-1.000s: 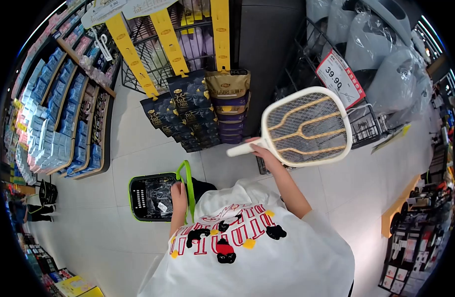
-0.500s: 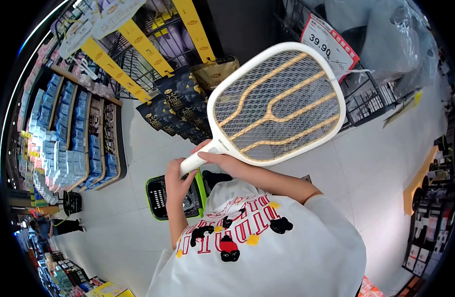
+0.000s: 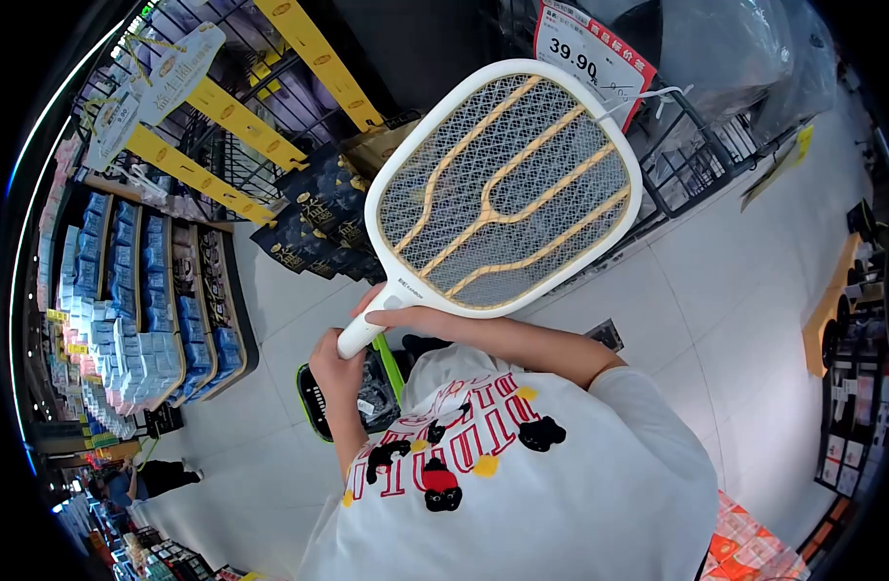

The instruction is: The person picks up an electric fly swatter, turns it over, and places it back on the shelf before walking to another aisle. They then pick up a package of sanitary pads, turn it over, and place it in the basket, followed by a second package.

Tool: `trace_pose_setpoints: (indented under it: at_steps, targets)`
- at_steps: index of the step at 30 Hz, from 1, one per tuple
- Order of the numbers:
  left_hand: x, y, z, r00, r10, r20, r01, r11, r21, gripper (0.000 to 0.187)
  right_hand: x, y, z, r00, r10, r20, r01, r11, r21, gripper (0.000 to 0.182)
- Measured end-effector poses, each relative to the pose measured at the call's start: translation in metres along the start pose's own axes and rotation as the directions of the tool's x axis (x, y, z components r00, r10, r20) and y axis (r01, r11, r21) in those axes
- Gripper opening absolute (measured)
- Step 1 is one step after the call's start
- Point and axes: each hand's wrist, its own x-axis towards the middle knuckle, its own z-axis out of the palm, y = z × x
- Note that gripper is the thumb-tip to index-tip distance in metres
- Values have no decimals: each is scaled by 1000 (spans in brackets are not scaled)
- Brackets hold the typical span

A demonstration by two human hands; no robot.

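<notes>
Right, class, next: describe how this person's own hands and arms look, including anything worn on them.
The left hand and right hand are bare, with no glove or watch visible. The right forearm leaves a short white sleeve; the matching shirt bears red-outlined letters and black figures.

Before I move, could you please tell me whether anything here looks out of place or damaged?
A small dark rectangle on the pale floor beside the right forearm looks odd; I cannot tell whether it's loose or fitted. The racket looks intact.
</notes>
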Motion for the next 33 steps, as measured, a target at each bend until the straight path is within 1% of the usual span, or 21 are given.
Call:
trace_pose_setpoints:
  at_steps: [6, 7, 9, 13, 15, 19, 21, 25, 28, 31, 33]
  targets:
    - [-5, 1, 7, 998, -62, 20, 62, 998, -4, 20, -3, 4, 1, 1000, -8, 3, 8, 1000, -5, 19]
    - [-5, -1, 8, 998, -63, 20, 63, 998, -7, 20, -4, 5, 1, 1000, -6, 2, 6, 1000, -8, 19]
    - [-6, -4, 10, 998, -55, 36, 55, 998, 3, 19, -5, 9, -1, 998, -68, -5, 67, 994, -81, 18]
    - [-7, 1, 10, 996, -55, 70, 55, 998, -1, 19, -7, 9, -5, 999, -47, -24, 45, 994, -95, 18]
    - [-8, 1, 12, 993, -53, 101, 53, 999, 3, 20, -8, 7, -8, 998, -62, -2, 61, 989, -136, 18]
    - [-9, -1, 16, 993, -35, 117, 36, 999, -8, 19, -12, 7, -7, 998, -54, -17, 51, 990, -129, 21]
    - [-10, -3, 17, 984, -81, 159, 87, 996, -34, 20, -12, 11, -8, 998, -57, -20, 54, 987, -150, 22]
    - [-9, -5, 18, 984, -84, 158, 91, 995, -38, 19, -12, 10, -7, 997, -65, -31, 60, 988, -140, 22]
    - [-8, -10, 21, 983, -94, 160, 101, 994, -39, 19, -11, 9, -7, 999, -42, -28, 38, 989, -145, 21]
    - [-8, -11, 25, 988, -58, 140, 67, 996, -61, 20, -13, 7, -7, 999, -29, -30, 23, 984, -174, 21]
    - [-9, -10, 27, 984, -83, 155, 96, 992, -78, 20, -12, 12, -8, 998, -40, -54, 29, 982, -188, 21]
